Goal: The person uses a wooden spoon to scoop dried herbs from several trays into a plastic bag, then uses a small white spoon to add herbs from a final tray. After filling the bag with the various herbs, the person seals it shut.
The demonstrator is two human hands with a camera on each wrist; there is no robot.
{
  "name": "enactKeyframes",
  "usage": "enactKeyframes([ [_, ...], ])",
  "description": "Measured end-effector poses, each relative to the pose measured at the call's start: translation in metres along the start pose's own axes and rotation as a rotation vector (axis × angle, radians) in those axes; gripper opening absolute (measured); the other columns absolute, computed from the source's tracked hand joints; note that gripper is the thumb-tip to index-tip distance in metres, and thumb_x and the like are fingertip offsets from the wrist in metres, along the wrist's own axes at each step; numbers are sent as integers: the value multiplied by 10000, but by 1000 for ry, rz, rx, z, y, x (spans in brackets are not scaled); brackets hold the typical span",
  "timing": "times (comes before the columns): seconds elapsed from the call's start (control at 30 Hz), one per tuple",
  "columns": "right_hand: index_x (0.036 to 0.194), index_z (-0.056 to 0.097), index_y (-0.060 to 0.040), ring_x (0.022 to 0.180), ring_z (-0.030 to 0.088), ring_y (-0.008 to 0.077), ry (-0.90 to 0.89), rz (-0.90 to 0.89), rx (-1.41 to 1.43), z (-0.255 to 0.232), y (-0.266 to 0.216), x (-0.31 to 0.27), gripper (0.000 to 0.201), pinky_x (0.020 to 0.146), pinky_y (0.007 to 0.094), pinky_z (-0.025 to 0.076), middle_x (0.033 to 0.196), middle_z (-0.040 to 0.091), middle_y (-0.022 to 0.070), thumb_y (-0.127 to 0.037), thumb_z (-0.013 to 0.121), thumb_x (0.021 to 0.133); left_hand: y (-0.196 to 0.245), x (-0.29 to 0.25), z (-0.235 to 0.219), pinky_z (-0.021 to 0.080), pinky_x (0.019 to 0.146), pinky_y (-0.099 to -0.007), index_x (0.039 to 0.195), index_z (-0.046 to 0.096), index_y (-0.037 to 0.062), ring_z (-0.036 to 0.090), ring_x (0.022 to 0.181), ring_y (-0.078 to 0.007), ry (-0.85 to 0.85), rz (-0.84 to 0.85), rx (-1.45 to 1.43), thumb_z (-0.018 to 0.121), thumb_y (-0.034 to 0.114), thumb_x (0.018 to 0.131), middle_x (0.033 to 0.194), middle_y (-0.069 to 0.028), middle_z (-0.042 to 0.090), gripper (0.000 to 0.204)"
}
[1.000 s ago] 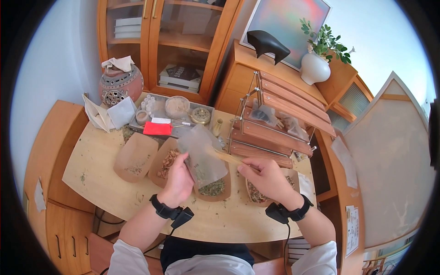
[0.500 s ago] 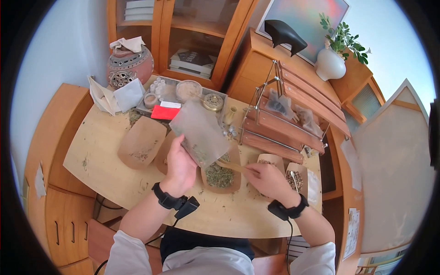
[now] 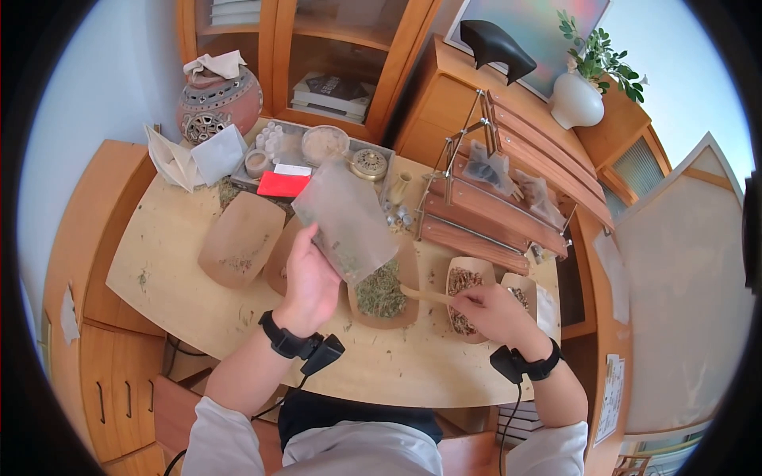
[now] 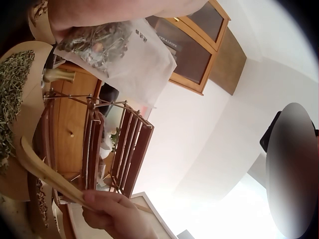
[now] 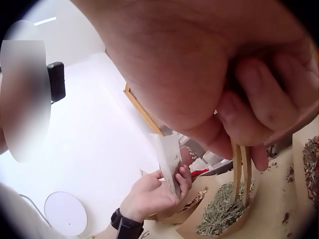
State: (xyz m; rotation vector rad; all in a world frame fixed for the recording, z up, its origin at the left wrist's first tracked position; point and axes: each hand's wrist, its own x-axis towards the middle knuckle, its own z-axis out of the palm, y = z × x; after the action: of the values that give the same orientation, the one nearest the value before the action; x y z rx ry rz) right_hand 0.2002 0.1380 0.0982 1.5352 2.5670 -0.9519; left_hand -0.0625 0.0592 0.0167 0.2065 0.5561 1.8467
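Observation:
My left hand holds a translucent pouch with some dried plant bits inside, tilted over the table. The right hand pinches wooden tongs, whose tips are at the green dried herbs in a brown paper tray. In the right wrist view the two prongs of the tongs reach into the herbs. The left wrist view shows plant pieces in the pouch.
Left of the hands stands a paper tray with a few bits. Trays of reddish-brown pieces lie to the right. Behind are a grey tray with a brass burner, a red packet and a wooden rack.
The right hand and tongs have moved from the pouch down and right to the herb tray. The left hand still holds the pouch. The head view has shifted.

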Motion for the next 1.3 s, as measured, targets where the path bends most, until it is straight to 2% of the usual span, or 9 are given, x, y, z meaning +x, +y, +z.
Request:
enactKeyframes([
  [0.1, 925, 711, 3, 601, 613, 237, -111, 100, 133, 7, 9, 5, 317, 616, 352, 484, 655, 618, 158, -286, 582, 930, 0, -1, 5, 346, 1110, -407, 1423, 391, 65, 471, 1315, -229, 52, -3, 14, 342, 329, 1029, 1413, -63, 506, 477],
  [0.2, 917, 689, 46, 570, 517, 157, -145, 87, 194, 19, 10, 16, 369, 582, 326, 444, 605, 554, 116, -302, 573, 956, 1, 0, 5, 351, 1106, -404, 1422, 392, 66, 472, 1314, -228, 43, -28, 6, 340, 327, 1028, 1411, -67, 505, 475],
  [0.4, 939, 677, 68, 591, 496, 151, -160, 120, 447, 39, 2, 29, 393, 590, 330, 441, 637, 553, 119, -308, 566, 965, 1, 0, 6, 359, 1102, -405, 1418, 394, 69, 477, 1310, -231, 50, -10, 19, 342, 324, 1028, 1409, -70, 507, 468],
  [0.5, 1042, 692, 40, 597, 499, 116, -147, -14, 315, 46, -1, 36, 347, 556, 300, 428, 650, 575, 45, -282, 589, 961, 0, 2, 3, 362, 1102, -407, 1416, 394, 67, 482, 1306, -233, 28, -7, 18, 341, 323, 1029, 1408, -69, 508, 467],
  [0.7, 1045, 692, 33, 614, 548, 146, -40, -68, 184, 60, -15, 31, 344, 604, 327, 470, 682, 618, 125, -284, 589, 960, 1, 2, 2, 360, 1105, -407, 1421, 388, 66, 480, 1312, -235, 24, -15, 26, 338, 317, 1031, 1419, -72, 502, 467],
  [0.8, 1056, 689, 34, 624, 557, 137, 42, -123, 194, 73, -4, 34, 335, 608, 318, 475, 682, 626, 122, -271, 589, 958, 1, 1, 3, 357, 1108, -407, 1431, 378, 63, 476, 1317, -236, 31, -9, 31, 335, 313, 1033, 1424, -76, 497, 472],
  [0.9, 1056, 707, -10, 702, 665, 299, 14, -103, 288, 73, 2, 37, 306, 688, 363, 513, 805, 685, 179, -266, 587, 938, 2, 0, 6, 351, 1113, -406, 1439, 366, 60, 466, 1327, -235, 28, -16, 32, 333, 311, 1033, 1432, -77, 489, 478],
  [1.1, 1063, 711, 17, 631, 549, 77, -19, -50, 470, 57, 14, 31, 284, 595, 262, 450, 721, 637, 17, -204, 566, 957, 2, 0, 4, 342, 1114, -406, 1431, 375, 54, 452, 1335, -221, 30, -25, 51, 380, 340, 1023, 1432, -74, 484, 499],
  [1.3, 1058, 713, 18, 617, 456, 35, 36, 9, 537, 19, 5, 9, 277, 573, 223, 394, 691, 565, -34, -193, 557, 969, -1, 0, 2, 330, 1126, -415, 1446, 352, 57, 448, 1341, -226, 32, -60, 61, 349, 331, 1032, 1446, -74, 472, 497],
])
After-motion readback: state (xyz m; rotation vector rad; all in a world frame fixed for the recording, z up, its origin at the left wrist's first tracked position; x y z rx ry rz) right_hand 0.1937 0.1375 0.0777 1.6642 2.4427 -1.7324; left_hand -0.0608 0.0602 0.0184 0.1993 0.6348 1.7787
